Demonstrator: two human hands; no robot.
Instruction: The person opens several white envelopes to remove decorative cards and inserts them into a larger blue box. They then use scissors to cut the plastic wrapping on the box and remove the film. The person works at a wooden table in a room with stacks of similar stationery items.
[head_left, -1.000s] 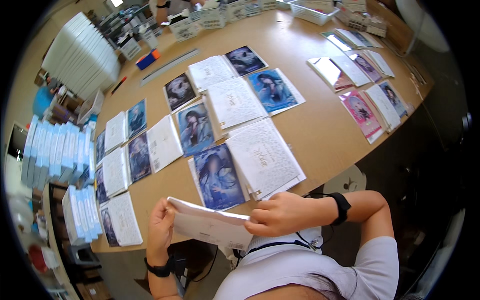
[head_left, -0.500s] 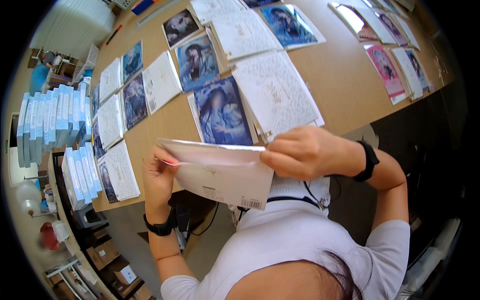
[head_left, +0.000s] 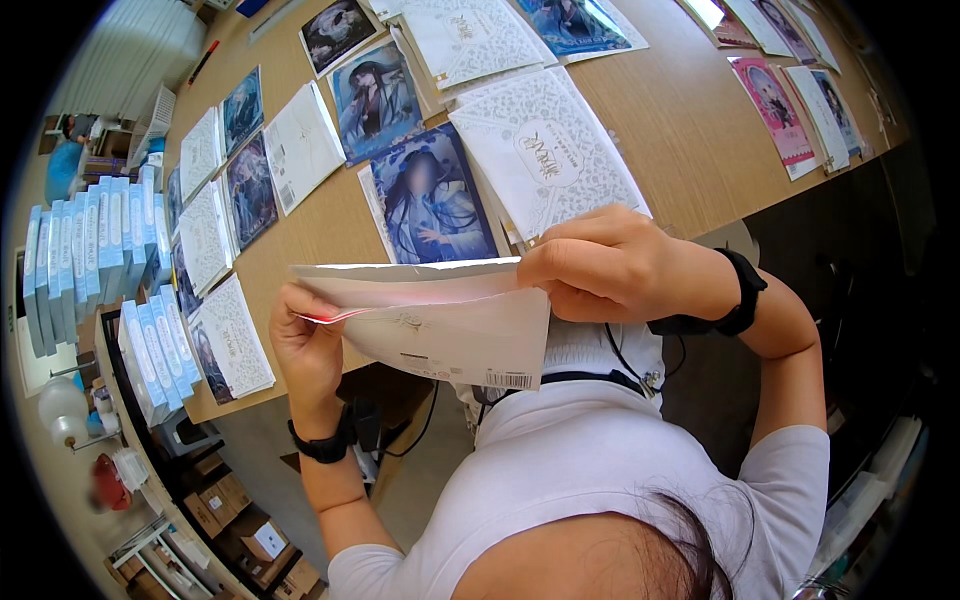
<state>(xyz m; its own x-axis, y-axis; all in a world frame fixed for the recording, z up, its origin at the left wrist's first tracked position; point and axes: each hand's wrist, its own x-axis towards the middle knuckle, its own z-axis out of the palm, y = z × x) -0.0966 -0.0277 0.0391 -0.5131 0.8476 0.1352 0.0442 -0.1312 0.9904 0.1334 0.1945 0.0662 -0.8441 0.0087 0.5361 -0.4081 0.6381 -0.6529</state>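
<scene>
- Mid-frame: my white envelope (head_left: 450,338), mouth gaping a bit.
- Left hand (head_left: 308,345) pinches its left end, right hand (head_left: 620,270) pinches the upper right corner, fingers closed on both.
- Step in hand's opening it up, I reckon; next move probably wants a steady grip and wider gap.
- Just above: blue picture card (head_left: 430,200), patterned white packet (head_left: 550,150).

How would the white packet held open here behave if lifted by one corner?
The white packet would probably flex, since its near side bows away from its far side. It is likely light for its size, as its walls look thin. Its gaping top might crease if squeezed.
</scene>
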